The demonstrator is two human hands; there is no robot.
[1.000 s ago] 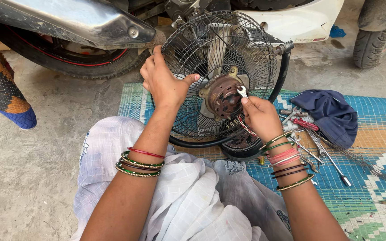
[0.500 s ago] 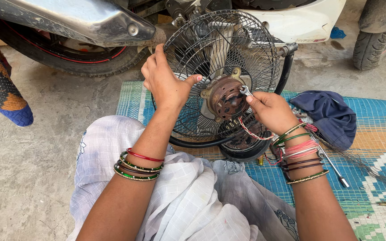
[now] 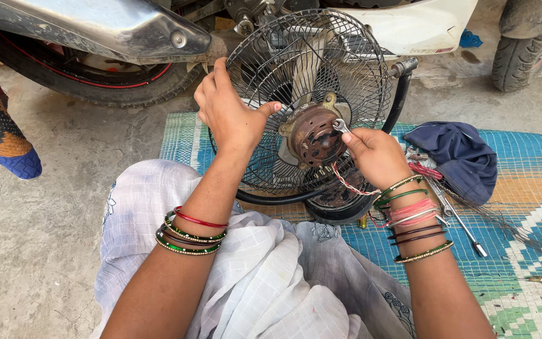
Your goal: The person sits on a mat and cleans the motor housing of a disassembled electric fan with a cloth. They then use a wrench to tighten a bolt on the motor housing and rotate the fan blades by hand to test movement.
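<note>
Left hand grips fan's wire guard, upright on woven mat w/ rusty motor facing her; right hand pinches small spanner vs motor.

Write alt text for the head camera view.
A seated person's left hand steadies a wire fan guard while the right hand holds a small spanner at the rusty motor. Tools and a blue cloth lie on a woven mat.
</note>
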